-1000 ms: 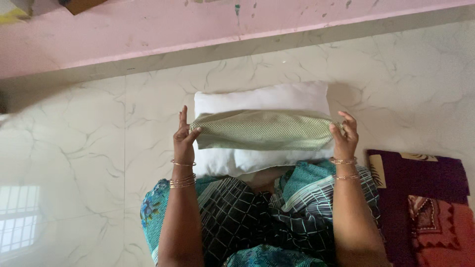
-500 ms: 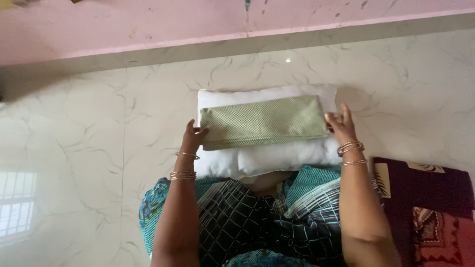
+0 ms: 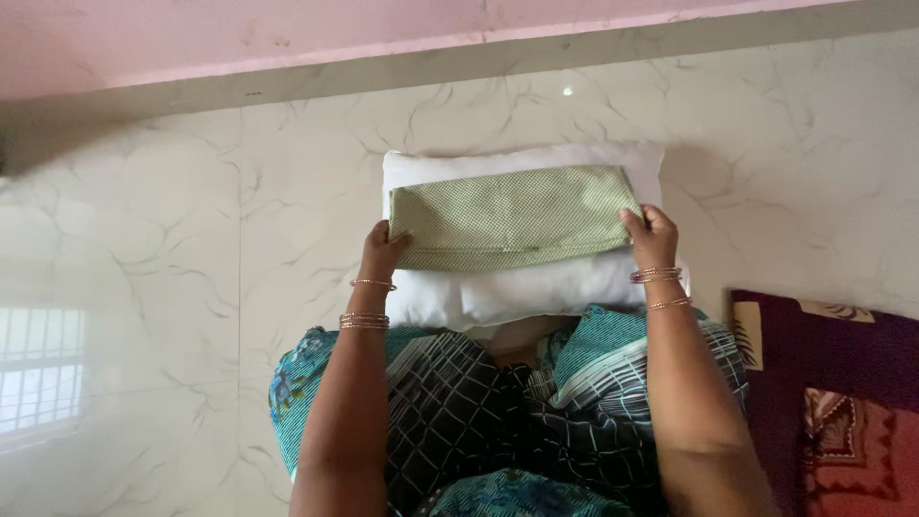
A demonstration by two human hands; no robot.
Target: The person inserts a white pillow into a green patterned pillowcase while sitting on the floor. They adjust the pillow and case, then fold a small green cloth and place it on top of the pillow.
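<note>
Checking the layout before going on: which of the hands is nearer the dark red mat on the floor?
Right. The right hand grips the green cloth's end on the side of the mat; the left hand holds the far end.

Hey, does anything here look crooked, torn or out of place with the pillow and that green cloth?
Nothing stands out. The folded green cloth lies flat on the white pillow, held at its ends by the left hand and right hand. Its lower edge slants slightly, but no tear, stain or spill shows on the marble floor.
</note>
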